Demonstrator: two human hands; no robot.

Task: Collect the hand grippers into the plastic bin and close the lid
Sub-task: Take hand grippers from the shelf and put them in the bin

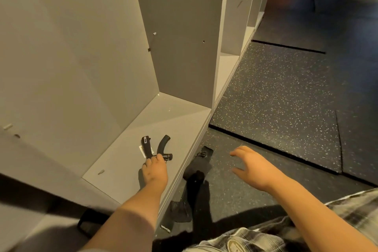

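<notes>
A black hand gripper with two curved handles and a spring lies on the grey bottom shelf of an open cabinet. My left hand reaches onto the shelf, and its fingertips curl over the gripper's spring end. My right hand hovers over the floor to the right, fingers spread and holding nothing. No plastic bin is in view.
Black straps or wraps lie on the speckled rubber floor just below the shelf edge. A dark object sits at the lower left. More cabinet bays run off to the back.
</notes>
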